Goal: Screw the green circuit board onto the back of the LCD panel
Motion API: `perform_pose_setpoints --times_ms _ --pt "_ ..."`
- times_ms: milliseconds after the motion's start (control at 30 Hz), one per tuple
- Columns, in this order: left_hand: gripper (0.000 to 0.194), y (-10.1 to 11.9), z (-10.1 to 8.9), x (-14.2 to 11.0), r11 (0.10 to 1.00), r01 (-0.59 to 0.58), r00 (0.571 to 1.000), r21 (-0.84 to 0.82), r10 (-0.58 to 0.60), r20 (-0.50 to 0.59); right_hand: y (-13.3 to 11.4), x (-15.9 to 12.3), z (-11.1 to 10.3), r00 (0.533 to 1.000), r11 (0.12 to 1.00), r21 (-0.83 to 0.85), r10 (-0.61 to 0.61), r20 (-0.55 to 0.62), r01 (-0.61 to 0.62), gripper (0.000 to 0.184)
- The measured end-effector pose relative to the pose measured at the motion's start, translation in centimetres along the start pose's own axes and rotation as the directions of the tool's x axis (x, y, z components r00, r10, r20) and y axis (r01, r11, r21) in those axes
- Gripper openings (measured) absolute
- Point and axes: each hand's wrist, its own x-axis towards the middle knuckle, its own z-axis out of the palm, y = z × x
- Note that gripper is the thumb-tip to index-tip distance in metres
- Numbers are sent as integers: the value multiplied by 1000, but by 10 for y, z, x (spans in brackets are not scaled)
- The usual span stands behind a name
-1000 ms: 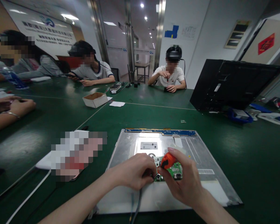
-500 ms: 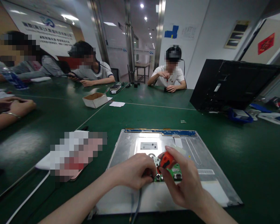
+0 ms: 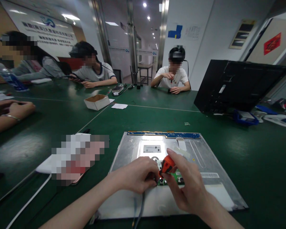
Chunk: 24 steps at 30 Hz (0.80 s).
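A silver display panel (image 3: 124,203) lies flat on the green table, with a blue circuit strip (image 3: 152,135) along its far edge. On the panel, a green circuit board (image 3: 162,182) shows between my hands. My right hand (image 3: 189,181) grips the orange and black handle of a screwdriver (image 3: 168,164) between thumb and fingers; its tip is hidden. My left hand (image 3: 143,175) is closed at the board's left side, fingers curled; what they hold, if anything, is hidden. A dark cable (image 3: 142,203) runs from beneath my left hand toward me.
A pink phone (image 3: 85,165) and a white cable (image 3: 30,202) lie at left. Farther off are a small open box (image 3: 97,102), a white paper (image 3: 119,106) and a black monitor housing (image 3: 235,86). Several co-workers sit around the table; another person's hands (image 3: 19,111) rest at far left.
The screwdriver handle in my right hand has shifted slightly left and tilted toward my left hand. My left hand keeps its place.
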Motion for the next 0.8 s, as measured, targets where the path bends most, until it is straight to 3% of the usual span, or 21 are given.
perform_pose_setpoints --times_ms 367,567,700,800 --pt "12 0 0 1 1000 11 1000 11 -11 12 2 0 1 998 998 -62 -20 -63 16 59" --pt "10 -2 -1 -1 999 29 999 18 -29 39 3 -9 -2 987 988 -153 -12 -163 -13 62" --pt "12 0 -8 -5 998 59 998 7 -59 1 9 -10 -4 972 993 -84 57 -227 -78 59" --pt "6 0 -14 -7 993 118 990 18 -116 -81 13 -2 -13 934 987 45 158 -321 -152 52"
